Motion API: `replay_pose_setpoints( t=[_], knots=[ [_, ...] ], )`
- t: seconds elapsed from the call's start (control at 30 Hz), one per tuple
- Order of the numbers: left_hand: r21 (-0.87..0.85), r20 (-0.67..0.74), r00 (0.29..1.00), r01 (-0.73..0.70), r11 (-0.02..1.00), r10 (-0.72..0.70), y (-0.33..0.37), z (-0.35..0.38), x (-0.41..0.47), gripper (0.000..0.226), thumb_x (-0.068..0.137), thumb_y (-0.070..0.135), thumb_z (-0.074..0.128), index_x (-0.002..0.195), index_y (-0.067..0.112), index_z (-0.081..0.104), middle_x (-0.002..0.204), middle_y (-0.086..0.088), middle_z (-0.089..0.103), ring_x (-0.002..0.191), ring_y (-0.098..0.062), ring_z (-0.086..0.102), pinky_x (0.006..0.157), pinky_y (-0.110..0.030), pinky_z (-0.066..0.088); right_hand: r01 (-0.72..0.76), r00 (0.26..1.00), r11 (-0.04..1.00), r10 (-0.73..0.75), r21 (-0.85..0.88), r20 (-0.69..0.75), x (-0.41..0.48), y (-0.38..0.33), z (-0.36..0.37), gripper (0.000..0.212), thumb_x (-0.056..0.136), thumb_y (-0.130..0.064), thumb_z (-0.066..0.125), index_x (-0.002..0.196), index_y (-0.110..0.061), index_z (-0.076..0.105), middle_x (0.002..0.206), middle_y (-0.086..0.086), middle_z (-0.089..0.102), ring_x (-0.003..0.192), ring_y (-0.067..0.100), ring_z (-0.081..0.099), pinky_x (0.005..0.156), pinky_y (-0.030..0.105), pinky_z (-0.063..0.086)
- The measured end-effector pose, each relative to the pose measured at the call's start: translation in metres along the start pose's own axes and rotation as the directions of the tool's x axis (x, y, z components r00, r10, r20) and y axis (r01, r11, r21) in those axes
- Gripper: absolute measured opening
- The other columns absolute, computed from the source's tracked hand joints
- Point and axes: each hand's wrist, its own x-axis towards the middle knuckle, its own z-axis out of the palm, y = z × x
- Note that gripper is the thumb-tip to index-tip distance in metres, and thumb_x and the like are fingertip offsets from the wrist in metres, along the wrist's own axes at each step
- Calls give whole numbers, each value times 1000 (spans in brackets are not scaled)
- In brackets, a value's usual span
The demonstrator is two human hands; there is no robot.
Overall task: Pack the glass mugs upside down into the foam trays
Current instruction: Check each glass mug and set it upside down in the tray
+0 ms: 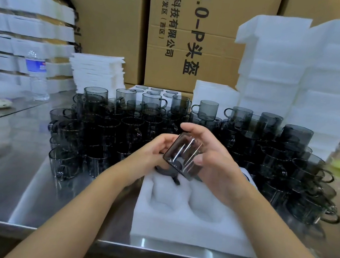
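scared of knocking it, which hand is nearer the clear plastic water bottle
Left. The clear plastic water bottle stands far off to the left; the left hand holds the smoky glass mug on that side, the right hand beyond it.

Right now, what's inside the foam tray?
The foam tray shows two empty near pockets, a dark mug far left; left hand, right hand and held mug cover the rest.
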Motion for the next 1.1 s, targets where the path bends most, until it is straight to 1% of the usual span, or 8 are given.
replay_pose_setpoints(
  t=[0.1,0.2,0.33,0.4,0.53,0.7,0.93,1.1],
  knots=[
    [-78,-69,997,26,997,-31,6,4,-6,45,78,23,52,122,17,58,104,0,71,101,-16,66,89,-32,52,-34,993,998,40,-51,114,-4,-1,2,70,56,-3,58,123,-20,49,115,10,55,103,26,53,87,39,46],
    [-93,-220,974,39,995,-59,8,9,-10,47,75,30,50,120,21,58,119,-4,64,117,-22,57,104,-42,42,-54,978,963,104,-265,181,-6,1,6,68,65,1,56,128,-19,45,113,3,49,98,21,46,80,35,41],
    [-108,-224,971,64,992,-87,0,12,-13,38,96,3,47,134,4,44,118,-9,49,130,-41,43,83,-27,44,-70,968,946,141,-317,207,-8,0,10,70,66,2,58,131,-19,45,113,2,46,91,22,43,76,43,38],
    [-80,-290,954,61,995,-82,1,14,-22,30,97,2,44,125,14,46,118,-8,53,124,-34,49,84,-25,44,-58,966,929,145,-366,213,-8,0,9,69,66,0,60,131,-22,48,118,4,49,96,28,47,82,48,42],
    [-66,-261,959,93,993,-107,9,16,-48,34,97,23,43,130,21,47,129,-10,57,122,-27,54,109,-46,37,-49,958,912,159,-407,240,-8,-3,8,62,69,-4,64,128,-22,54,129,8,50,119,22,51,104,42,41],
    [21,-233,970,76,997,-69,13,15,-50,29,98,20,42,123,17,56,127,-6,58,120,-20,55,106,-42,40,-40,954,906,160,-422,253,-9,-4,8,53,71,-9,69,118,-31,64,127,3,51,120,21,50,105,44,39],
    [30,-222,973,66,997,-57,8,11,-48,30,98,18,42,118,10,62,127,-12,57,123,-21,52,111,-45,33,31,973,924,60,-380,224,-12,-5,11,29,67,2,68,73,-26,67,105,-5,54,106,2,55,91,38,44],
    [15,-210,977,43,999,-39,7,11,-46,34,94,26,41,112,9,64,125,-14,59,122,-25,53,111,-48,32,35,964,907,80,-419,252,-14,-5,10,26,67,-2,73,71,-27,66,107,-13,52,114,23,50,101,46,39]
  ],
)
